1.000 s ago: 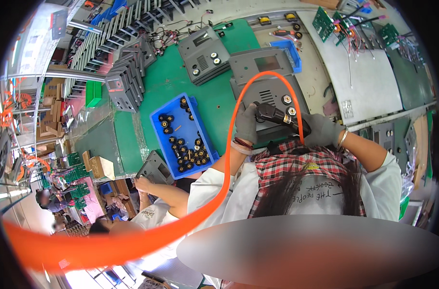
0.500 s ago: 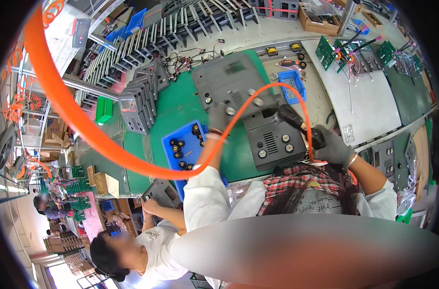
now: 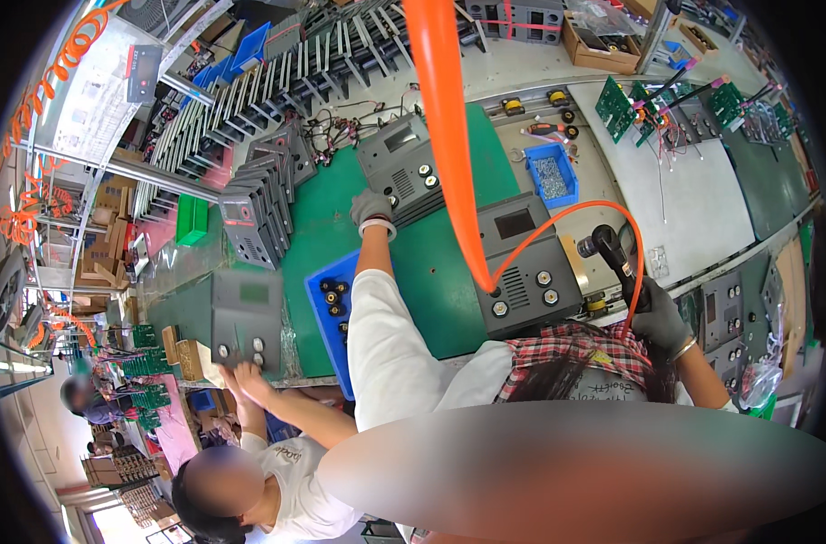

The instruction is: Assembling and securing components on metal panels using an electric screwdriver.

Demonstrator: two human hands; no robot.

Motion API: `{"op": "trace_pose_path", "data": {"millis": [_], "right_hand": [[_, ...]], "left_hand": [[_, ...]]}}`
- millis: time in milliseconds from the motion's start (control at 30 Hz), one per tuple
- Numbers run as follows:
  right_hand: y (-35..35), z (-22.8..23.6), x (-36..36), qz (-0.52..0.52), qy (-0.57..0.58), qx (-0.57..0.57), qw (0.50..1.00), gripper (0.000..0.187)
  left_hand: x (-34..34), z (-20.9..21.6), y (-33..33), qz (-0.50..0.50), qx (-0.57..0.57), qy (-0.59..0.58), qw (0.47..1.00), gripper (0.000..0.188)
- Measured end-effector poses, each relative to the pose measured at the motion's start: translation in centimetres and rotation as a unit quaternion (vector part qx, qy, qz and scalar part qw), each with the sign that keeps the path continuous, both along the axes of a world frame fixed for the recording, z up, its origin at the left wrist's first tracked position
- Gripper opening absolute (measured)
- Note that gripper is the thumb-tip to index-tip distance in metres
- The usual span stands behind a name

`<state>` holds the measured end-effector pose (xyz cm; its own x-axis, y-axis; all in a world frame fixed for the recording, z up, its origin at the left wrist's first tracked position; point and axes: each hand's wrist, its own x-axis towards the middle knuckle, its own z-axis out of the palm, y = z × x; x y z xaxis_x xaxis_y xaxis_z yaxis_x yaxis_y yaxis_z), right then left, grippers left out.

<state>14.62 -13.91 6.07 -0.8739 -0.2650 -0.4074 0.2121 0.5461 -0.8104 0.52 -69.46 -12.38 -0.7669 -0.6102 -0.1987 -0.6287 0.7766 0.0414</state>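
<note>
My gloved left hand (image 3: 372, 207) is closed at the near left corner of a dark grey front panel (image 3: 400, 145), which has a rectangular window, slots and round metal fittings. That panel lies at the back of the green mat, over at least one other. In my gloved right hand (image 3: 658, 319) is a black air-powered driver (image 3: 612, 254), fed by a thin orange hose (image 3: 603, 204) and held off to the right. Between my hands a similar grey panel (image 3: 522, 288) lies close to me, its window and fittings facing up.
Below my left forearm sits a blue bin (image 3: 322, 276) of black knob-like parts. Another blue bin (image 3: 553, 181) holds small screws. Panels (image 3: 250, 218) lean in a stack at left. A co-worker's hands (image 3: 247, 381) hold a grey panel (image 3: 248, 313). A thick orange hose (image 3: 445, 127) hangs in front.
My left hand and the blurred panel moved back and left, and the panel now lies flat. My right hand drew the driver down and right from the near panel. The co-worker lifted a panel.
</note>
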Motion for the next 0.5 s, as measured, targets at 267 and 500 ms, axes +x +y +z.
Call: {"op": "trace_pose_path", "data": {"millis": [267,500], "right_hand": [[-1.9,0.6,-1.5,0.185,0.053,0.13,0.973,0.042],[-3.1,-0.1,-3.7,0.277,0.002,0.248,0.928,0.045]], "left_hand": [[5.8,9.6,8.9,-0.018,0.03,0.267,0.963,0.039],[18.0,6.4,21.1,-0.136,0.33,-0.056,0.932,0.036]]}}
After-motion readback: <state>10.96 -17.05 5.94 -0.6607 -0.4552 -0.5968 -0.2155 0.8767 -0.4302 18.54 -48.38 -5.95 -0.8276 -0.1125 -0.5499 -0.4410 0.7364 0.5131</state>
